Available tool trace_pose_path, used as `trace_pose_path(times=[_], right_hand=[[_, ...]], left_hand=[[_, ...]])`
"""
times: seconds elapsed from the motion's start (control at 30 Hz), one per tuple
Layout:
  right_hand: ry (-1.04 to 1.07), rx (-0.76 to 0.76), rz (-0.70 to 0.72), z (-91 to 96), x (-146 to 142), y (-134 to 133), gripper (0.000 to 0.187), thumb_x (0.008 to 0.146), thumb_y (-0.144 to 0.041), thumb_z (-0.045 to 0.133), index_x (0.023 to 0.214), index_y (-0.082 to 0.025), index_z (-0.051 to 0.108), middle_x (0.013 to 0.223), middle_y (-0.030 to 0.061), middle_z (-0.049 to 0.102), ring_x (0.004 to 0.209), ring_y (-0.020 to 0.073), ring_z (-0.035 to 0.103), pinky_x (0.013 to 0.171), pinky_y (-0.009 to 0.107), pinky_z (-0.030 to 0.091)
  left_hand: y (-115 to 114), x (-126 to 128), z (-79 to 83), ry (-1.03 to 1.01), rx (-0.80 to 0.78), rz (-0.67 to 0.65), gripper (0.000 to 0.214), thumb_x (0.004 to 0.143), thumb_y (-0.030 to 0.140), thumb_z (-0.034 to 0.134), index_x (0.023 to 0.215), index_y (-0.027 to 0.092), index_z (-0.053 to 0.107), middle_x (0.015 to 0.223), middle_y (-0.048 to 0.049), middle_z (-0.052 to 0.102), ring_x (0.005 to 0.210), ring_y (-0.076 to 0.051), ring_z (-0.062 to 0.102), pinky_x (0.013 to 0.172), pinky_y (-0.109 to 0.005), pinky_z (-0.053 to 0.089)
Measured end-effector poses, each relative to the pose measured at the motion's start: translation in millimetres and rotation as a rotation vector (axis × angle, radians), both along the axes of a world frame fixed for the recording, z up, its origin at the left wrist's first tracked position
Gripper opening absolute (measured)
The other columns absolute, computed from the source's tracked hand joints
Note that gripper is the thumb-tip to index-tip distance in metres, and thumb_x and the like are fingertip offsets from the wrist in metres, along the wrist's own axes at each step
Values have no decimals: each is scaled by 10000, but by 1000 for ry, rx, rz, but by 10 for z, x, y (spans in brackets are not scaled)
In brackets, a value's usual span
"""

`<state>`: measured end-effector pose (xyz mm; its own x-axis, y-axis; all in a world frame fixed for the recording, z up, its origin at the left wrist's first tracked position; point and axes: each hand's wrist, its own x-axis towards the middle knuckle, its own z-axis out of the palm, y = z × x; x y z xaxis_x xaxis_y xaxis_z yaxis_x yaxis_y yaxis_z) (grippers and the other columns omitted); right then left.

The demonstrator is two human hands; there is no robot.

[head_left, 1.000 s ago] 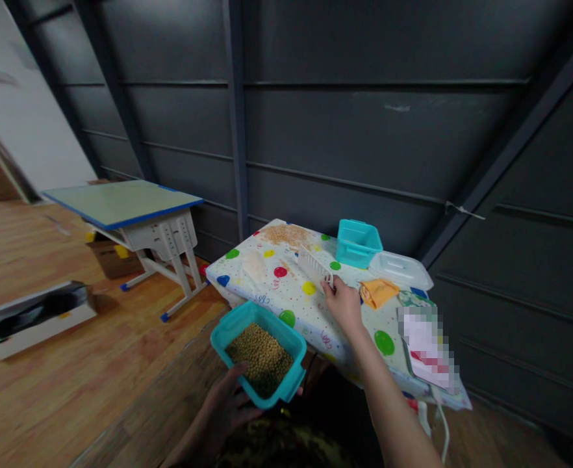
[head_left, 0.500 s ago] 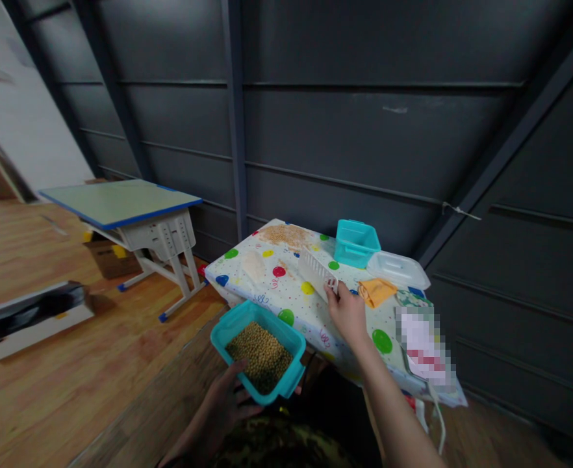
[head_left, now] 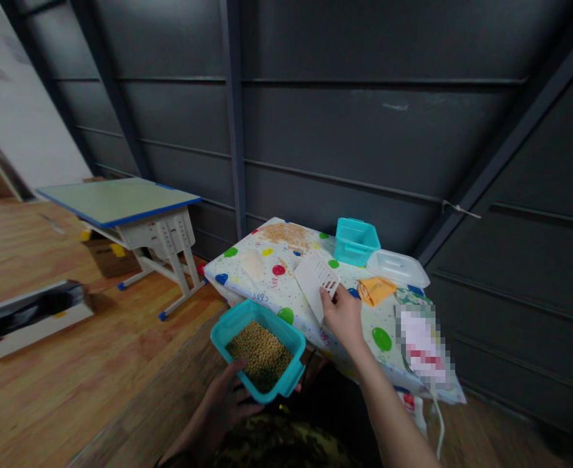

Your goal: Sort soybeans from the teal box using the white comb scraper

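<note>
My left hand (head_left: 230,393) holds a teal plastic container (head_left: 290,337) in front of the table's near edge, its thumb over the side. Soybeans (head_left: 261,354) fill much of it. My right hand (head_left: 343,315) grips a flat white plastic piece with slots (head_left: 310,286), tilted over the table (head_left: 247,286). A spread of pale beans or grains (head_left: 284,235) lies at the table's far left, with a few more strewn closer in. Left of the white piece is a small whitish object (head_left: 252,265) whose kind I cannot make out.
A second teal container (head_left: 356,242) stands at the back, beside a clear lid (head_left: 397,268) and an orange cloth (head_left: 377,290). A blurred-out item (head_left: 423,344) lies at the right end. Leftward stand a desk (head_left: 121,198) and an open box (head_left: 36,318).
My right hand has turned the slotted white piece so its flat face shows more, shifting it slightly left. The bean container in my left hand has hardly moved.
</note>
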<state>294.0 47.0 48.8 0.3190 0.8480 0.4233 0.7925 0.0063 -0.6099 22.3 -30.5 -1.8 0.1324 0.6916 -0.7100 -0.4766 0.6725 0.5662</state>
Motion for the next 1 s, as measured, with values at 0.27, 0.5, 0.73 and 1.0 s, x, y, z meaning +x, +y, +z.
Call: trace_pose_path(times=[0.27, 0.5, 0.73, 1.0], right_hand=[[25, 44, 12, -93, -82, -28, 330, 1008, -451, 500, 982, -222, 736, 935, 142, 827, 790, 280, 746, 678, 317, 499], [-21, 17, -30, -119, 0, 43, 342, 1002, -438, 499, 960, -194, 734, 931, 177, 824, 772, 277, 735, 674, 313, 452], [-74, 5, -6, -92, -65, 210, 321, 1024, -384, 500, 958, -176, 735, 885, 156, 810, 753, 267, 729, 663, 307, 401], [-97, -22, -8, -48, -191, 431, 262, 1048, -321, 524, 1026, -167, 735, 842, 121, 794, 738, 247, 722, 674, 294, 410]], left_hand=[[-46, -26, -27, 19, 80, -28, 549, 731, 182, 709, 1236, 236, 501, 1168, -171, 801, 1225, -444, 784, 1094, -623, 585], [-66, -20, -27, 37, 121, -28, 426, 809, 247, 712, 1197, 214, 542, 1100, -169, 807, 1137, -445, 806, 1067, -635, 593], [-64, -27, -83, 25, 139, -21, 513, 702, 249, 759, 1177, 218, 567, 1156, -177, 817, 1155, -447, 807, 1078, -651, 594], [-104, -52, -103, -8, 199, 3, 587, 674, 231, 760, 1227, 208, 568, 1169, -191, 816, 1129, -472, 808, 1041, -666, 603]])
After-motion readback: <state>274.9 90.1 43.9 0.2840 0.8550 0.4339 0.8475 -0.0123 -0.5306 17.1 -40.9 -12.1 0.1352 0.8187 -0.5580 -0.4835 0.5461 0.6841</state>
